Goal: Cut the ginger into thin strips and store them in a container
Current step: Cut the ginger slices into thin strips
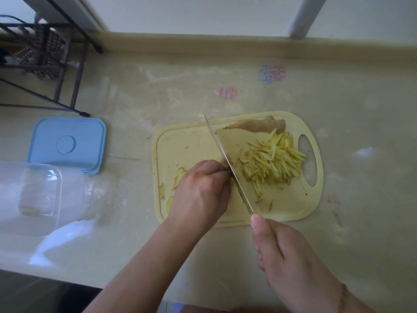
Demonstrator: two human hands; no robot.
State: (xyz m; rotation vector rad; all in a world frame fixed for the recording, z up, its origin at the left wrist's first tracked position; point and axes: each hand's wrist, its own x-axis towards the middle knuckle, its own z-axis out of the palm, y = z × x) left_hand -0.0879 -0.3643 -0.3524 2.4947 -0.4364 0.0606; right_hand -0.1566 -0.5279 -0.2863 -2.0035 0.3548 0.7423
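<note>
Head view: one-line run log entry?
cutting | left hand holds ginger | right hand grips knife | strips on board | container empty

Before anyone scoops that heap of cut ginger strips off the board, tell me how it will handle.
The ginger strips are thin, loose sticks lying crisscross, so the pile will probably scatter rather than lift as one. A few strays already lie apart near the knife. They look freshly cut, so likely damp and apt to cling to fingers. Probably very light.

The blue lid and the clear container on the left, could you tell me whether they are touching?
Cannot tell. In the head view the clear container overlaps the blue lid's near corner, but its transparent wall blurs the edge, so neither contact nor gap shows plainly.
</note>
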